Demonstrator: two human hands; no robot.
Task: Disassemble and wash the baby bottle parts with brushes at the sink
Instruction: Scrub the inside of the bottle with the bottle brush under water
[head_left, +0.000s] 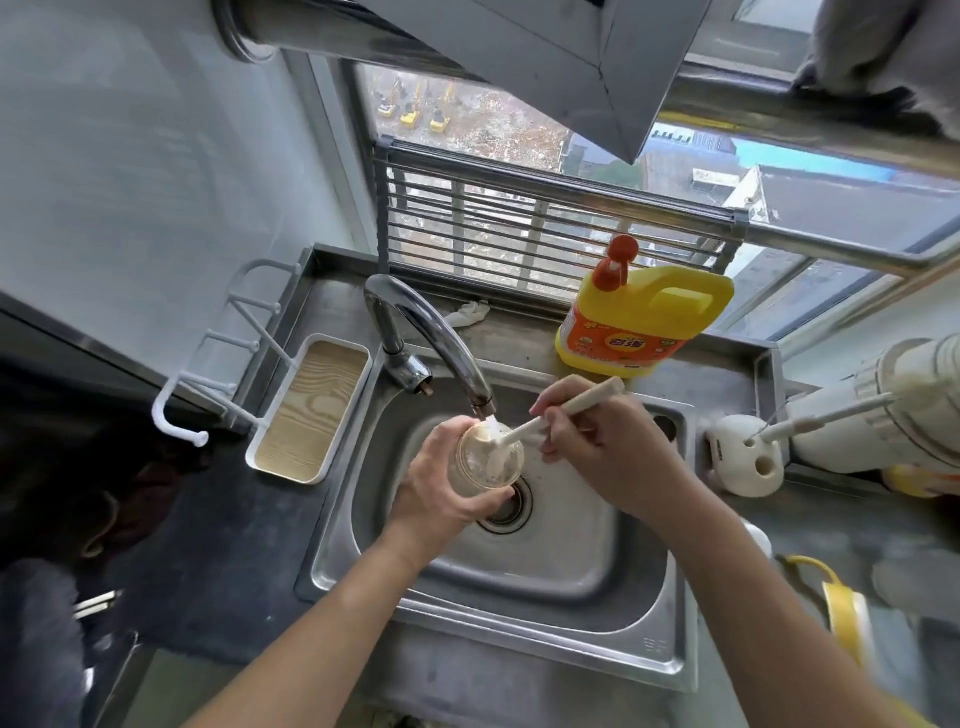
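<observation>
The left hand (441, 493) curls round the clear bottle (480, 470) from below and the side, holding it tilted over the sink (519, 587), just above the drain (511, 512). The right hand (608, 447) pinches the pale handle of the brush (582, 402) between thumb and bent fingers; the brush head sits inside the bottle's mouth, so the bottle wall partly blurs it. The curved faucet (431, 332) reaches over from beyond the left hand and its spout ends right above the bottle's opening, with water falling in. Beyond the right hand, a yellow detergent jug (644, 322) with an orange pump stands on the tabletop (519, 338) at the window. Left of the left hand lies a white tray (311, 410) with a wood-grain bottom, and a white wire rack (223, 358) stands beside it. Right of the right hand sits a white holder (743, 457) with round holes, a thin brush (821, 421) stuck in it. A crumpled cloth (467, 313) lies behind the faucet.
</observation>
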